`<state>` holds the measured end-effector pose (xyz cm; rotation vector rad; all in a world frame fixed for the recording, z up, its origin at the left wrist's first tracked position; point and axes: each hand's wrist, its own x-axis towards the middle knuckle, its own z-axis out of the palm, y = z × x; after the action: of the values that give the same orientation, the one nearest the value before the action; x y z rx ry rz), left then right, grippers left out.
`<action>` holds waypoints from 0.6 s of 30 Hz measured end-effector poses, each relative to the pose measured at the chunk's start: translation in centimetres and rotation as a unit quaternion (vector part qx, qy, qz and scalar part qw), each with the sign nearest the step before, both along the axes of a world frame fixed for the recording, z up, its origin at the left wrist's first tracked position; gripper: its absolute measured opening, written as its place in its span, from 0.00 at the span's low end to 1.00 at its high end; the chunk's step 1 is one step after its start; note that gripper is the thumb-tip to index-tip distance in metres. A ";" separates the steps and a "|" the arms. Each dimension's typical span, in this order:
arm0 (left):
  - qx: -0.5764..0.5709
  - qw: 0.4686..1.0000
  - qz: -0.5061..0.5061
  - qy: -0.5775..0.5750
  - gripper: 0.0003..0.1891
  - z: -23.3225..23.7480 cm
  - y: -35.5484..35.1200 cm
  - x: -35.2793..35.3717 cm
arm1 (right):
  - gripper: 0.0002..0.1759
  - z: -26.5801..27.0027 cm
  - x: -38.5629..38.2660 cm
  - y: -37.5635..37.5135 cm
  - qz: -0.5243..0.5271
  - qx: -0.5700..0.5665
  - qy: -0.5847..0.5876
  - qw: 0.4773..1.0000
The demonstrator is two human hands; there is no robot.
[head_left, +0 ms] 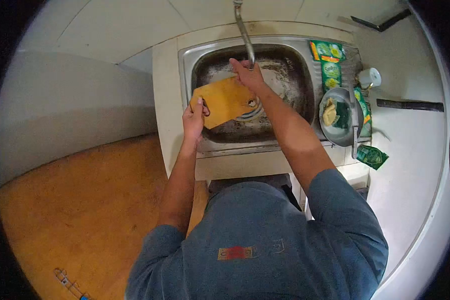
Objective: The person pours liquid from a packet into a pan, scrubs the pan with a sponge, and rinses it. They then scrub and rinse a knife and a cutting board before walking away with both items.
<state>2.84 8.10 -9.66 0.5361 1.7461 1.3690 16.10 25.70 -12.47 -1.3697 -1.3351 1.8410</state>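
A yellow cutting board [222, 101] is held tilted over the sink [301, 75]. My left hand [195, 119] grips its left end, thumb on top near the handle hole. My right hand [250, 77] is at the board's far right edge, right below the faucet [244, 35], with fingers stretched out and apart. Part of a striped dish [251, 118] shows in the basin under the board; the rest of it is hidden.
Right of the basin, a metal bowl [327, 132] holds a yellowish sponge [330, 114] and a dark green pad [341, 115]. A knife [355, 120] lies across its rim. Green sachets [331, 72], a white mug [370, 77] and a green pouch [372, 156] are nearby.
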 end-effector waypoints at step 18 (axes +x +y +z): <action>0.209 0.748 -0.391 0.493 0.20 1.3 3.8 0.7 | 0.20 -2.6 7.5 -1.0 -0.104 -0.281 0.189 0.935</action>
<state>3.56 11.86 -8.35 2.2799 1.5290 0.8270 23.63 24.66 -15.07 -1.2531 -0.4626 2.2793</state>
